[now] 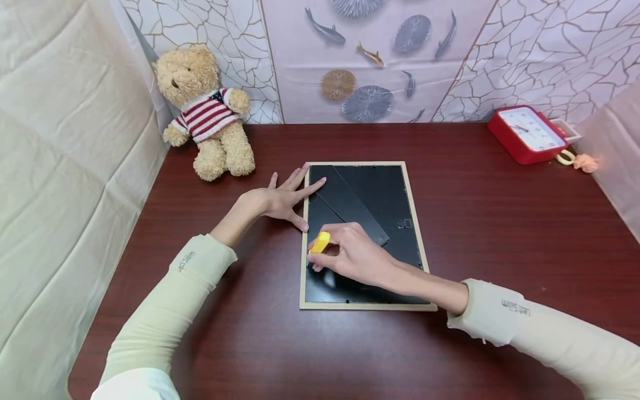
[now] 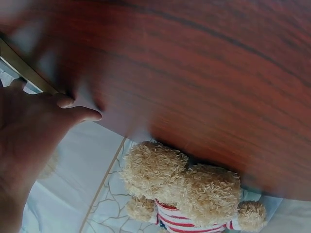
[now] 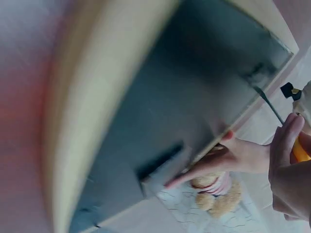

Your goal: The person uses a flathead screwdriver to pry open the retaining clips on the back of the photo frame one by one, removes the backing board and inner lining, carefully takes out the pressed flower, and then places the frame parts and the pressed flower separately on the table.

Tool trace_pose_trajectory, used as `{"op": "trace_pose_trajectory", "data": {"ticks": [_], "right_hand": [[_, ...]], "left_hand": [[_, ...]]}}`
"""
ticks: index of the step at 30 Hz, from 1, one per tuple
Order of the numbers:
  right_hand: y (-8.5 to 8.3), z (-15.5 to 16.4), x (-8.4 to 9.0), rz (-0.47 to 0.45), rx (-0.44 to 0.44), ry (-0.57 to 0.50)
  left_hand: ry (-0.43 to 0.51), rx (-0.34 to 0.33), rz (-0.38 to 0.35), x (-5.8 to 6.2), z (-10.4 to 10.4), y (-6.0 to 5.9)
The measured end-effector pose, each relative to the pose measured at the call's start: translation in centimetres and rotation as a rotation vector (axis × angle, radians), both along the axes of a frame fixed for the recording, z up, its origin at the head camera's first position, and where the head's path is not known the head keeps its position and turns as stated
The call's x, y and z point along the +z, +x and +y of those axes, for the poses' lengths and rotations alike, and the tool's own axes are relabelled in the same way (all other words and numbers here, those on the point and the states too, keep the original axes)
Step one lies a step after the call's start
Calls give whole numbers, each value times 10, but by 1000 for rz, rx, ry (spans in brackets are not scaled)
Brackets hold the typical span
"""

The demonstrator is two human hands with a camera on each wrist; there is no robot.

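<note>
A picture frame (image 1: 414,208) lies face down on the dark red table (image 1: 500,222), its black backing board and folded stand showing. My left hand (image 1: 287,198) lies flat with straight fingers spread on the frame's upper left corner, holding it down. My right hand (image 1: 345,256) grips a small yellow-handled tool (image 1: 319,243) over the frame's left edge, its tip hidden under the fingers. In the right wrist view the frame's wooden edge (image 3: 87,126) fills the picture, with the left hand (image 3: 228,158) beyond it and an orange-yellow bit of the tool (image 3: 300,151) at the right.
A teddy bear (image 1: 207,111) in a striped sweater sits at the table's back left, also seen in the left wrist view (image 2: 194,189). A red alarm clock (image 1: 527,133) stands at the back right. White cloth walls close in both sides.
</note>
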State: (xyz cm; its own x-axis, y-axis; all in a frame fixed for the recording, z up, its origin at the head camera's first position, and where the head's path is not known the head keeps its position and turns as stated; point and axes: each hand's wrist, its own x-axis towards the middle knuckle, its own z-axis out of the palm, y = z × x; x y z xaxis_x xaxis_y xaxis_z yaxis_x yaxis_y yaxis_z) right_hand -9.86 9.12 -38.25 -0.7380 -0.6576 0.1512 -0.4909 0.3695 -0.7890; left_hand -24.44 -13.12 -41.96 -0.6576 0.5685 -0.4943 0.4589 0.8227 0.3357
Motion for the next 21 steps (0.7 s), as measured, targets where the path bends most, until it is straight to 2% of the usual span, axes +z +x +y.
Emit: {"op": "trace_pose_trajectory", "data": {"ticks": [3, 6, 10, 13, 17, 21], "right_hand": [[-1, -8, 4, 83, 49, 42], [-4, -11, 8, 125, 76, 73], [-7, -2, 16, 127, 64, 71], [-8, 21, 25, 179, -19, 54], [-14, 67, 35, 255, -172, 47], [-32, 121, 34, 244, -312, 55]], "left_hand": [[-7, -1, -6, 3, 0, 2], [-2, -2, -12, 8, 0, 4], [34, -4, -11, 2, -4, 4], [67, -9, -8, -9, -7, 1], [96, -18, 7, -16, -12, 2], [140, -40, 42, -18, -14, 7]]}}
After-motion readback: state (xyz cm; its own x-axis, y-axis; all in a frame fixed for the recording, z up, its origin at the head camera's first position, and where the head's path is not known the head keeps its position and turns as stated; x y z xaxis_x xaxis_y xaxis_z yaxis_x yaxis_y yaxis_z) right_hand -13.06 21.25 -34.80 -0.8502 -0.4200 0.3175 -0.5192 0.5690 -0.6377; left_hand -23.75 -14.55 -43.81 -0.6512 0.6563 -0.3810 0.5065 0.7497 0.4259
